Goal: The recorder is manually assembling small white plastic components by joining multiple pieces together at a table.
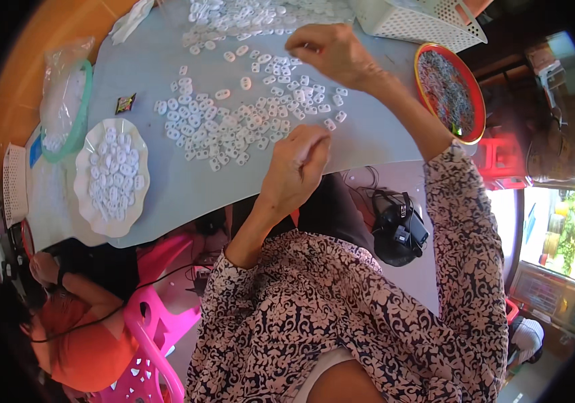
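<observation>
Small white plastic pieces [233, 124] lie scattered in a wide patch on the pale blue-grey table [166, 195]. My right hand [331, 50] hovers over the far part of the patch, its fingertips pinched down among the pieces. My left hand [297, 164] sits at the near table edge, just below the pieces, with fingers curled closed; what is inside them is hidden. Both forearms wear a dark floral sleeve. A denser heap of white pieces [260, 17] lies at the far edge.
A white scalloped plate [86, 201] of white pieces and a clear bag over a green-rimmed bowl [66, 101] sit left. A white basket [421, 23] and a red-rimmed round tray [452, 91] are right. A pink chair [153, 329] and another person [79, 336] are lower left.
</observation>
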The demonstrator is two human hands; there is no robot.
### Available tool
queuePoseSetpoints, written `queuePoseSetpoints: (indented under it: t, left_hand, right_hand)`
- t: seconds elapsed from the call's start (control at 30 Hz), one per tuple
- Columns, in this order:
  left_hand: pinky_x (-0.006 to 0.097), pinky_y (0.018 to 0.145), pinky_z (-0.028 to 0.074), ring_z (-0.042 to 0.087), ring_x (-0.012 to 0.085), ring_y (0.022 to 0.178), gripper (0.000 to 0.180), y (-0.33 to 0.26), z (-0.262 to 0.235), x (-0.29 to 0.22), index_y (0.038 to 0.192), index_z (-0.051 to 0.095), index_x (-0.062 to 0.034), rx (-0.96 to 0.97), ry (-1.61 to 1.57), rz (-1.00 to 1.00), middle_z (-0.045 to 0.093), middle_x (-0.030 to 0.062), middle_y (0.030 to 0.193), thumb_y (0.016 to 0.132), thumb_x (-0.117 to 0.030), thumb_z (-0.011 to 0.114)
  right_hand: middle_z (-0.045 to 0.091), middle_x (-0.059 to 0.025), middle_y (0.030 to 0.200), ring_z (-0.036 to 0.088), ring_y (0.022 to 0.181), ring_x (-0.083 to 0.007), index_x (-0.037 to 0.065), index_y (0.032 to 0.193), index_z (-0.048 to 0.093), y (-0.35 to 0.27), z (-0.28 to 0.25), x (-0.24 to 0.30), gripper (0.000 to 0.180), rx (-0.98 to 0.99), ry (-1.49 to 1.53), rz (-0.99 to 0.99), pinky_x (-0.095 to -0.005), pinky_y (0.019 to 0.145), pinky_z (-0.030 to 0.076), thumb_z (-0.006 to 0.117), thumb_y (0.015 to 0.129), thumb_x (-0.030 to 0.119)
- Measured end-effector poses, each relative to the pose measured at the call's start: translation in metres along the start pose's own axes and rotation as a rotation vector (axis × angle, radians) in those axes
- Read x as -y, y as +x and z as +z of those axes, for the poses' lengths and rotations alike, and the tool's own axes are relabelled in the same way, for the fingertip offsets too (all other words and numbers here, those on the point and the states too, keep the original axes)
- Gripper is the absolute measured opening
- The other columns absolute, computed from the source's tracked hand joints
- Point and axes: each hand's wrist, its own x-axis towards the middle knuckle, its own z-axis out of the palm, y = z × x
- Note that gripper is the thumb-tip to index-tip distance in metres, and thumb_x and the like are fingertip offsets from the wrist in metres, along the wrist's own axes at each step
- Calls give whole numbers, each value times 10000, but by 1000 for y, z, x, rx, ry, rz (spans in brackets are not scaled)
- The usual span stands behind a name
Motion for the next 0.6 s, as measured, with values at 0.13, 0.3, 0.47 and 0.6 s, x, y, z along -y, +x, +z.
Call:
queuePoseSetpoints:
  t: [0.13, 0.3, 0.47, 0.6]
  left_hand:
    - [259, 555, 437, 539, 131, 610, 83, 1, 1, -3, 908, 570, 20, -5, 7, 41, 568, 82, 730, 875, -43, 527]
    - [274, 560, 446, 551, 156, 613, 78, -1, -1, -6, 902, 565, 25, -4, -10, 26, 571, 94, 749, 867, -33, 526]
    - [277, 568, 449, 556, 164, 625, 77, -4, -3, -8, 898, 559, 32, -7, -12, 26, 571, 106, 762, 865, -27, 522]
    - [279, 573, 450, 557, 166, 627, 75, -7, -2, -17, 893, 558, 33, 9, -34, -12, 570, 108, 767, 864, -27, 522]
  right_hand:
    - [673, -85, 833, 644, 708, -179, 33, 916, 664, 14, 30, 7, 131, 63, 28, 3, -292, 644, 519, 655, 788, 59]
    - [635, -93, 810, 615, 690, -258, 29, 890, 656, 25, 51, 28, 127, 193, 91, -143, -349, 642, 505, 666, 778, 90]
    - [636, -102, 821, 613, 688, -267, 29, 904, 653, 22, 54, 29, 124, 284, 28, -70, -354, 640, 496, 645, 798, 91]
    - [642, -107, 839, 614, 695, -275, 21, 911, 651, 16, 44, 29, 123, 189, -11, -5, -358, 650, 496, 616, 812, 85]
